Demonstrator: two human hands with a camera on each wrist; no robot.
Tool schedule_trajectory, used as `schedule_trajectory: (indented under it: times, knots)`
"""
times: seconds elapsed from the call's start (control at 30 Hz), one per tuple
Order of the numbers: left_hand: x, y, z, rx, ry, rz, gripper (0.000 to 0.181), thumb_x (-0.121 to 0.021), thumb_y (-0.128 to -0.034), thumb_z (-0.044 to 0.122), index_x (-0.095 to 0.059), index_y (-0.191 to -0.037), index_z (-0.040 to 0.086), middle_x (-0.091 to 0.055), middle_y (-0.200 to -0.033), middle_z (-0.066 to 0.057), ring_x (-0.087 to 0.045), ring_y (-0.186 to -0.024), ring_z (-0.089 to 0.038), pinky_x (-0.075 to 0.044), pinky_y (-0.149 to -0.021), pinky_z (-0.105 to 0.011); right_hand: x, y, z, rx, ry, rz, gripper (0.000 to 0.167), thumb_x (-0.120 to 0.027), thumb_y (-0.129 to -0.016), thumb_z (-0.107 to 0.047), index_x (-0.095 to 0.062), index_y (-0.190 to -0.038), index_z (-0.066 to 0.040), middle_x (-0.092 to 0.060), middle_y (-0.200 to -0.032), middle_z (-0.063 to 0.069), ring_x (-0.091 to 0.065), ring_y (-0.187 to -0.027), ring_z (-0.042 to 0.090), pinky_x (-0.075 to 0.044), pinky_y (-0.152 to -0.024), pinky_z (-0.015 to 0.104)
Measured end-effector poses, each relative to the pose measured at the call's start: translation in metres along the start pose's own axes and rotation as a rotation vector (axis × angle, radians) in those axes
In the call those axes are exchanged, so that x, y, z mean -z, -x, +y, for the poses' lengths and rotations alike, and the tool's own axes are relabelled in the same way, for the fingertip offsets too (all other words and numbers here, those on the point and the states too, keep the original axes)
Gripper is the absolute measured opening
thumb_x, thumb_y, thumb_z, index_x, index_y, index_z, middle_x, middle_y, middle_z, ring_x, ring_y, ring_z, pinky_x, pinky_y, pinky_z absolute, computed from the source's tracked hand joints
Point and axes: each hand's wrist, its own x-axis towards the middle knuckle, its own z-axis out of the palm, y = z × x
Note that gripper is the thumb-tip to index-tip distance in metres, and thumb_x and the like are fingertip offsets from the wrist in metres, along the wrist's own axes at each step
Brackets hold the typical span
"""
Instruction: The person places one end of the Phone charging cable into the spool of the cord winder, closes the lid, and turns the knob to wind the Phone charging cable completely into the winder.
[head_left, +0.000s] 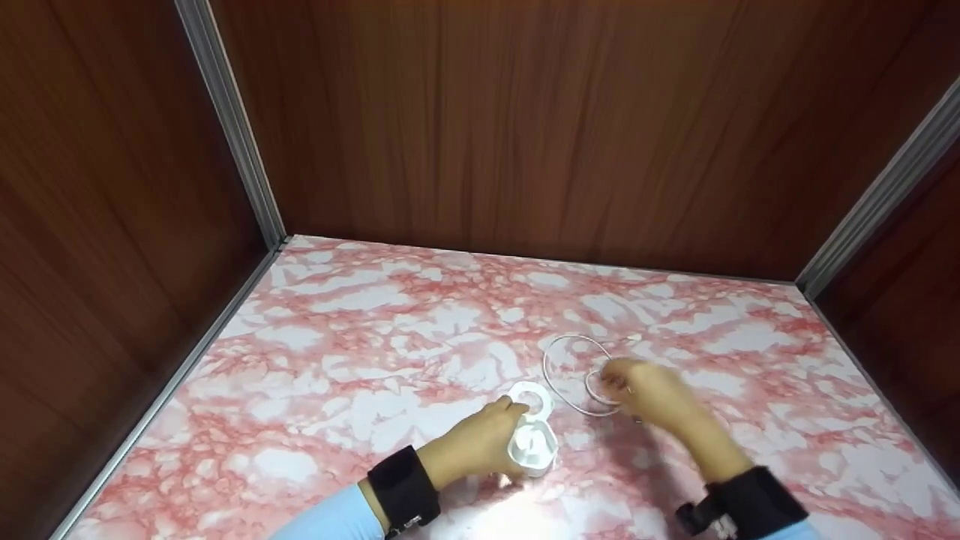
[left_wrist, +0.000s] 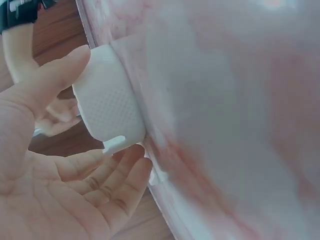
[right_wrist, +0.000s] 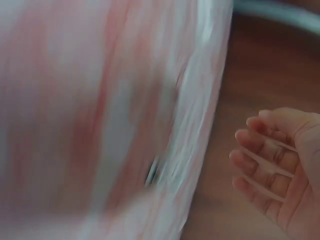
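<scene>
My left hand (head_left: 484, 439) grips a small white plastic case (head_left: 533, 448) with its ring-shaped lid (head_left: 541, 401) swung up away from me. In the left wrist view the thumb presses one end of the case (left_wrist: 107, 97), which has a dimpled patch on its side, and the fingers lie by its lower end. A thin white cable (head_left: 547, 371) lies in loops on the tabletop right of the case. Blurred in the head view, my right hand (head_left: 649, 394) is over the cable's right side. Its fingers are loosely bent with nothing visible between them in the right wrist view.
The tabletop (head_left: 360, 337) has a red and white marbled pattern. Dark wood panels (head_left: 510, 127) with metal corner posts (head_left: 236, 127) stand at its back and sides. A small dark and silver piece (right_wrist: 151, 171) lies on the table in the right wrist view, too blurred to identify.
</scene>
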Motion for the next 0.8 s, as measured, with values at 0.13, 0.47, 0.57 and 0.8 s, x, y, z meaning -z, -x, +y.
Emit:
schedule_trajectory:
  times: [0.13,0.47,0.57,0.8]
  knots:
    - [0.0,0.0,-0.003,0.003,0.054,-0.006,0.096,-0.091,-0.0594,0.039,-0.047,-0.138,0.007,-0.055,-0.123,-0.003,-0.057,-0.109,-0.017,-0.051,-0.094,-0.035,-0.017,0.002,-0.041,0.276,-0.04,-0.041,0.021,-0.072,-0.085,-0.016,-0.07,-0.105,-0.013,-0.07,-0.102,-0.002,-0.066,-0.095,0.016,-0.054,-0.085,0.038]
    - [0.0,-0.002,-0.003,-0.009,0.039,-0.038,0.086,-0.089,-0.0636,0.037,-0.05,-0.135,0.007,-0.055,-0.116,0.002,-0.056,-0.107,-0.015,-0.05,-0.096,-0.032,-0.038,0.003,-0.075,0.456,0.061,-0.162,0.043,-0.076,-0.08,-0.021,-0.066,-0.122,-0.016,-0.065,-0.124,-0.005,-0.06,-0.115,0.018,-0.047,-0.1,0.038]
    - [0.001,-0.003,-0.002,-0.012,0.035,-0.032,0.083,-0.09,-0.0627,0.036,-0.052,-0.131,0.007,-0.054,-0.109,0.004,-0.055,-0.099,-0.011,-0.051,-0.091,-0.028,-0.041,0.002,-0.076,0.462,0.08,-0.141,0.04,-0.077,-0.08,-0.022,-0.068,-0.118,-0.015,-0.066,-0.119,-0.004,-0.062,-0.111,0.017,-0.048,-0.099,0.039]
    - [0.0,-0.002,-0.001,-0.021,0.016,-0.016,0.08,-0.09,-0.0627,0.033,-0.054,-0.128,0.005,-0.055,-0.105,0.002,-0.053,-0.091,-0.01,-0.052,-0.082,-0.024,-0.047,0.004,-0.079,0.456,0.163,-0.048,0.036,-0.077,-0.079,-0.033,-0.07,-0.108,-0.013,-0.067,-0.106,-0.002,-0.063,-0.099,0.016,-0.05,-0.089,0.038]
